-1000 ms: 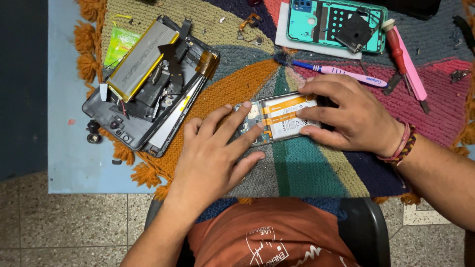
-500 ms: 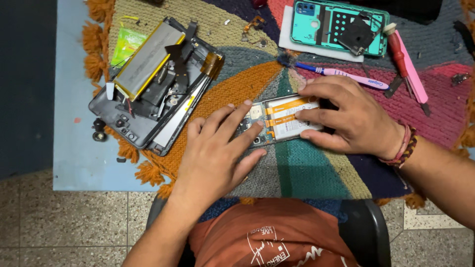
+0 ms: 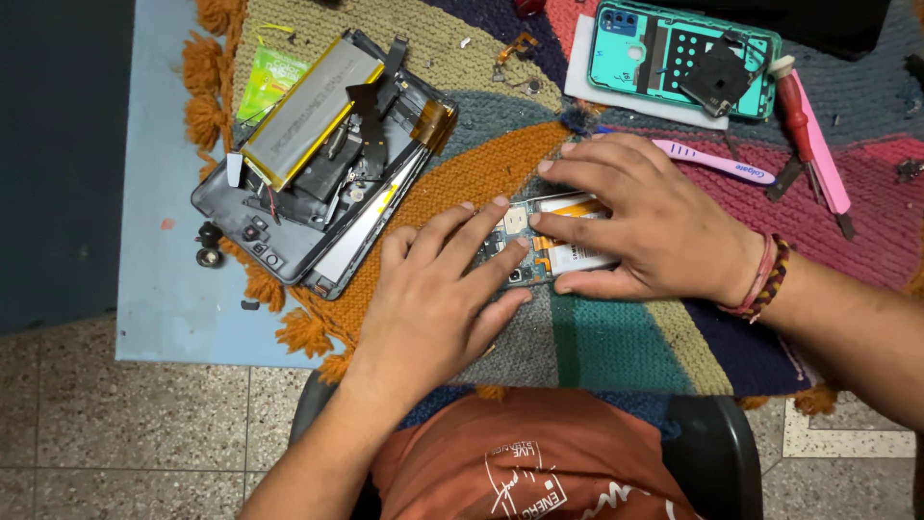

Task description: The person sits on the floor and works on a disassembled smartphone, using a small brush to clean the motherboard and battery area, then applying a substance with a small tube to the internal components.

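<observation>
Orange and white labels are seen on the opened phone (image 3: 553, 241), which is laid flat on the knitted mat (image 3: 616, 337) with its long axis running left to right, tilted slightly up toward the right. Most of it is covered by both hands. The left hand (image 3: 433, 294) is pressed on the phone's left end, fingers spread and flat. The right hand (image 3: 640, 217) is laid over its right part, fingers spread, thumb against the near edge. Left of the phone a dismantled tablet (image 3: 322, 164) is found; beyond the phone, a teal phone case (image 3: 674, 53), a pink toothbrush (image 3: 717, 164) and a red screwdriver (image 3: 799, 111).
</observation>
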